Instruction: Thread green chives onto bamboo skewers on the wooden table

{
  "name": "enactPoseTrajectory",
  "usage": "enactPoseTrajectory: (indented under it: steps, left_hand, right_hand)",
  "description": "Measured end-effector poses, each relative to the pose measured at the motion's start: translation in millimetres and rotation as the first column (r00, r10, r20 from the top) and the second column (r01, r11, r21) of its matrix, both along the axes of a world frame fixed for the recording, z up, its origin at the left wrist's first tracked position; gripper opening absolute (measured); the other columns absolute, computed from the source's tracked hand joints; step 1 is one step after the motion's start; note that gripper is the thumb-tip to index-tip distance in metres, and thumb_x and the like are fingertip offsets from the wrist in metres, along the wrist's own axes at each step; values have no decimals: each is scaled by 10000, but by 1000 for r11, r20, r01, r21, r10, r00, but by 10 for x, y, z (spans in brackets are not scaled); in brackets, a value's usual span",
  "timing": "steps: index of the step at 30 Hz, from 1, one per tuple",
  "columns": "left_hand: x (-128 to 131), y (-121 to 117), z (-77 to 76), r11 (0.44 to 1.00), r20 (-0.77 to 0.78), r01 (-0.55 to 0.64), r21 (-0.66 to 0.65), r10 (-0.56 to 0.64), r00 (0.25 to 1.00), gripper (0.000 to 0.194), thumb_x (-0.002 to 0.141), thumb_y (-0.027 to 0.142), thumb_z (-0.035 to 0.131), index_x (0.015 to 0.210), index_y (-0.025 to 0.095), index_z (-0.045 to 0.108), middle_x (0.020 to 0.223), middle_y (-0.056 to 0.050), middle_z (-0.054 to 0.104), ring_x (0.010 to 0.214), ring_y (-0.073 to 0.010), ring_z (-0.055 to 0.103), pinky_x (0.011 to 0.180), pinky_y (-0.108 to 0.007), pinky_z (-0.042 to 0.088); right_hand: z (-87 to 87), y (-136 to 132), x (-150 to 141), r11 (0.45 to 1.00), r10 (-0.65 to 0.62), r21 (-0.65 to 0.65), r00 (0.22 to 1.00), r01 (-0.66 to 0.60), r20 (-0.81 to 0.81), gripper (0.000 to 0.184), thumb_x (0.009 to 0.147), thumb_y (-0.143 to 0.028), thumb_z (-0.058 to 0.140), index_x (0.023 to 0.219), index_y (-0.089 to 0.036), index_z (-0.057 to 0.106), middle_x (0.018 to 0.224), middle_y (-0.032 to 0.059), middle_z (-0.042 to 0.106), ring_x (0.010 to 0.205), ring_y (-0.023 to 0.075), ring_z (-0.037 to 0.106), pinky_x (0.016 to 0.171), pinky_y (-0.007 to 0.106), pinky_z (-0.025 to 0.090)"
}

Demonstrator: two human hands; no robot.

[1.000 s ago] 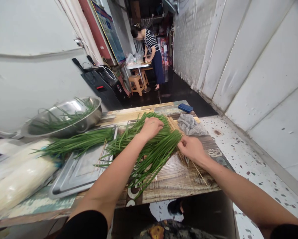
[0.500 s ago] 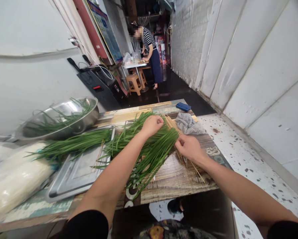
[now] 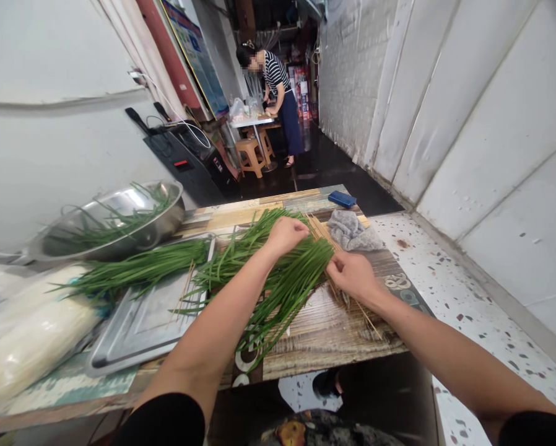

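A loose heap of green garlic chives [image 3: 287,297] lies across the wooden table, its cut ends toward the right. Over the upper part of the heap is my left hand [image 3: 287,235], closed in a pinch; whatever is between its fingertips is too small to make out. My right hand [image 3: 352,272] is closed at the cut ends of the chives, thumb against curled fingers, and I cannot tell what it pinches. Thin bamboo skewers [image 3: 322,230] lie beside and partly under my right hand, some poking out below it [image 3: 369,322].
On the left, a metal tray [image 3: 134,334] carries more chives and a few skewers. Behind it stands a steel bowl [image 3: 166,226] with chives; a plastic bag [image 3: 36,334] sits nearer. A grey cloth [image 3: 350,229] and blue box [image 3: 342,199] lie far right. A person [image 3: 278,93] works at a back table.
My left hand has shifted slightly to the right over the chives. My right hand and the chives look the same. The person at the back has moved their head slightly left.
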State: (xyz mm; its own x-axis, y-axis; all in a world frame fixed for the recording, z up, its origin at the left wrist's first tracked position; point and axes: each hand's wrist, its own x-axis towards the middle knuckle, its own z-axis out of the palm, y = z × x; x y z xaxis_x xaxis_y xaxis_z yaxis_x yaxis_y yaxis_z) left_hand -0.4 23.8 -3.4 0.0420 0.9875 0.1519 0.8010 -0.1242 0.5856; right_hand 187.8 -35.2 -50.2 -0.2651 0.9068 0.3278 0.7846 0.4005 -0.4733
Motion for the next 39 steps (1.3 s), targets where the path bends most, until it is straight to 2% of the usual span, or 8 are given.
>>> enactPoseTrajectory:
  steps: [5,9,13,15,18,23,32,39]
  left_hand:
    - [72,-68,-28,1000,-4,26,5,-26,1000,170,695,221,629,813,162,736,775,-31,720,746,-155,641,735,-247,474]
    - [99,-224,30,987,-77,162,3,-161,984,189,754,243,576,838,187,736,858,-22,724,814,-165,640,784,-260,457]
    - [-48,-214,116,992,-225,33,120,-5,974,209,799,258,533,863,216,727,949,-28,707,933,-200,599,866,-327,400]
    - [-119,-136,117,988,-321,22,156,29,947,185,792,239,546,837,219,724,924,-36,699,949,-210,574,881,-354,365]
    - [-130,-25,76,984,-481,141,108,-72,874,162,788,241,562,782,217,721,886,-53,680,966,-228,539,867,-378,325]
    - [-20,20,49,984,-627,172,41,-109,771,150,775,258,579,792,214,721,906,-88,655,975,-256,506,830,-394,294]
    - [1,34,78,972,-627,230,47,-151,764,113,708,178,589,724,189,700,872,-97,659,944,-262,519,874,-417,270]
    - [-4,51,106,996,-349,58,63,-33,937,154,721,211,545,667,193,688,730,-49,669,781,-204,561,867,-373,347]
  right_hand:
    - [4,-3,3,1000,2,-2,1000,-2,9,202,762,-246,461,601,-186,567,568,7,600,514,114,486,529,230,262]
    - [12,-1,6,1000,0,-14,1000,0,7,214,778,-255,453,627,-183,586,586,11,613,518,113,494,530,227,271]
    - [12,2,4,1000,-16,-18,1000,16,6,198,770,-254,460,639,-185,592,597,11,621,543,120,515,536,229,276]
    - [4,6,1,999,-23,-23,1000,23,15,192,763,-255,465,633,-188,589,595,9,621,547,123,518,535,230,274]
    - [-10,16,-3,999,-29,-26,999,30,27,195,765,-258,464,627,-190,585,592,7,620,537,120,512,529,229,268]
    - [-6,17,-5,999,-28,-22,999,29,45,200,766,-256,462,617,-190,578,589,8,616,534,118,505,524,231,257]
    - [22,3,-4,1000,-22,-21,999,23,42,212,774,-260,454,617,-190,578,589,14,618,530,120,499,526,235,251]
    - [17,3,-2,1000,-17,-14,999,17,39,209,774,-257,454,626,-187,585,592,16,620,531,120,504,528,233,256]
